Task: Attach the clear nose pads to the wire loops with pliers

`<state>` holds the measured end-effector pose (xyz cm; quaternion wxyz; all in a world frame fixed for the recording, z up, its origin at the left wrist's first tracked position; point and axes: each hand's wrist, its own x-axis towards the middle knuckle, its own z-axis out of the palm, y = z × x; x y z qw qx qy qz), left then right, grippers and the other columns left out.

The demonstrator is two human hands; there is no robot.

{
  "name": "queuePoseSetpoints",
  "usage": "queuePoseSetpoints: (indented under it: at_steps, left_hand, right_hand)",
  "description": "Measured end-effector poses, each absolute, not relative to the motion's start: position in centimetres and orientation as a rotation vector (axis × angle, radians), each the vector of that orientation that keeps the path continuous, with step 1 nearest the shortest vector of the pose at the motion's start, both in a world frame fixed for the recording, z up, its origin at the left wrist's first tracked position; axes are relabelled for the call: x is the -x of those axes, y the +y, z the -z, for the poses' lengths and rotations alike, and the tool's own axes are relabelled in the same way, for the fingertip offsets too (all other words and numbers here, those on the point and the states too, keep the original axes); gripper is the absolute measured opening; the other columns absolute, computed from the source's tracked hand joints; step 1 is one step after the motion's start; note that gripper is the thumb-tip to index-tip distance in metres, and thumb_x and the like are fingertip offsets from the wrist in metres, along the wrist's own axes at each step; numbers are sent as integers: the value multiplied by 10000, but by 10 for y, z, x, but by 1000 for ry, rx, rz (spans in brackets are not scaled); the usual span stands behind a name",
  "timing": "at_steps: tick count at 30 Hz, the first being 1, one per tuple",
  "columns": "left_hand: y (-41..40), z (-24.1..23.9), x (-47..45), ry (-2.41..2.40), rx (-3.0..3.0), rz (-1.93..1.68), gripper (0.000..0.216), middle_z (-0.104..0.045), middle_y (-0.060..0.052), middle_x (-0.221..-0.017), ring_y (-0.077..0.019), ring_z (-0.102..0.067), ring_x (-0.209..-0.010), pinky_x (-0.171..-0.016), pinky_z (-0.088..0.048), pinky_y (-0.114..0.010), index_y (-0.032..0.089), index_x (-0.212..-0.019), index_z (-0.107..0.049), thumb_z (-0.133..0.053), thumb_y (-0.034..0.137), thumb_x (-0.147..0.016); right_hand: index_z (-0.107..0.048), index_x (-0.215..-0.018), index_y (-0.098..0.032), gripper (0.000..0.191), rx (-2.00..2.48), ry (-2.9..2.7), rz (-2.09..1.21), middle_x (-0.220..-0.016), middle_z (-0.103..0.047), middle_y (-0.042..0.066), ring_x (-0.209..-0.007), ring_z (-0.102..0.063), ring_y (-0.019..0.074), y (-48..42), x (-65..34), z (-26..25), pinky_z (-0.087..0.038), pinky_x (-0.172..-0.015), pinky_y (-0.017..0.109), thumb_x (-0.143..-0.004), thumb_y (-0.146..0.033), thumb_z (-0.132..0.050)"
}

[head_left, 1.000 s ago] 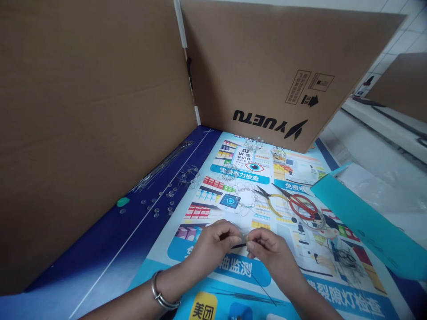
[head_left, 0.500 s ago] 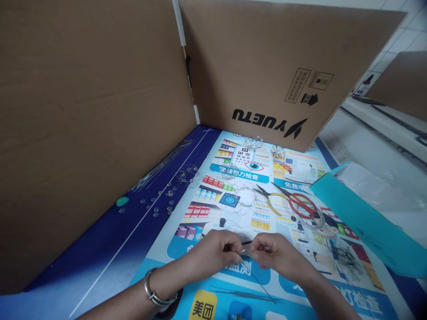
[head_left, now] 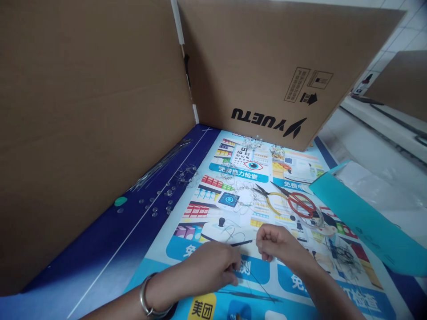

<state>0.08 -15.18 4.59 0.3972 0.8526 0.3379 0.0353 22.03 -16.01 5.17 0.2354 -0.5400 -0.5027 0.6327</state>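
My left hand is closed, thumb and fingers pinching a thin wire, low over the printed sheet. Loose wire loops curve just beyond its knuckles. To its right and slightly farther off, my right hand has its fingers curled in a pinch. What it grips is too fine to make out; a faint line reaches its fingertips. Several straight wires lie on the sheet below the hands. Farther ahead, a ring of clear beads on wire lies beside pliers with yellow handles and red-handled scissors.
Loose clear beads and a bundle of wires lie on the blue surface at left. Cardboard walls stand left and behind. A teal box and a wire tangle are at right. More beaded wire pieces sit at the back.
My hands have moved apart. The left hand has turned and dropped toward me, while the right has shifted slightly away and to the right. Wire loops now show beyond the left hand.
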Motion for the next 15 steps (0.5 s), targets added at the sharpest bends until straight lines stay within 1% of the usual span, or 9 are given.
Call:
queuePoseSetpoints:
  at_steps: [3,5,9,11,15]
  left_hand:
    - [-149,-52,4,803,-2227,-122,141,-654,0,-706,-161,-581,-649,-507,-277,-228,207,-724,-657,-640,347,-729]
    - [-145,-57,7,823,-2203,-161,172,-653,-1,-700,-154,-579,-643,-528,-301,-227,211,-721,-666,-596,360,-771]
    - [-139,-63,6,910,-2122,-307,138,-651,18,-740,-137,-572,-691,-591,-338,-215,226,-820,-655,-527,276,-828]
    - [-139,-62,3,920,-2091,-376,126,-641,26,-738,-128,-566,-708,-618,-349,-209,220,-820,-646,-521,234,-832]
    - [-141,-52,-1,926,-2027,-426,110,-632,33,-739,-109,-562,-693,-617,-363,-194,211,-804,-643,-536,193,-820]
  right_hand:
    - [-548,-715,-164,73,1464,-1441,-1691,-616,-541,-16,-561,-526,116,-161,-220,-52,-404,-528,238,-743,-231,-551]
    - [-558,-711,-162,85,1448,-1485,-1652,-617,-532,-18,-568,-505,108,-161,-220,-52,-391,-539,234,-750,-237,-556]
    - [-573,-727,-166,95,1421,-1582,-1572,-606,-507,-28,-556,-447,94,-162,-215,-51,-340,-514,218,-768,-247,-548]
    - [-579,-731,-174,92,1434,-1649,-1486,-614,-507,-31,-559,-432,93,-164,-211,-52,-324,-508,215,-777,-241,-537]
    - [-590,-724,-192,87,1506,-1764,-1267,-684,-557,-20,-635,-481,113,-169,-202,-55,-348,-554,221,-780,-220,-529]
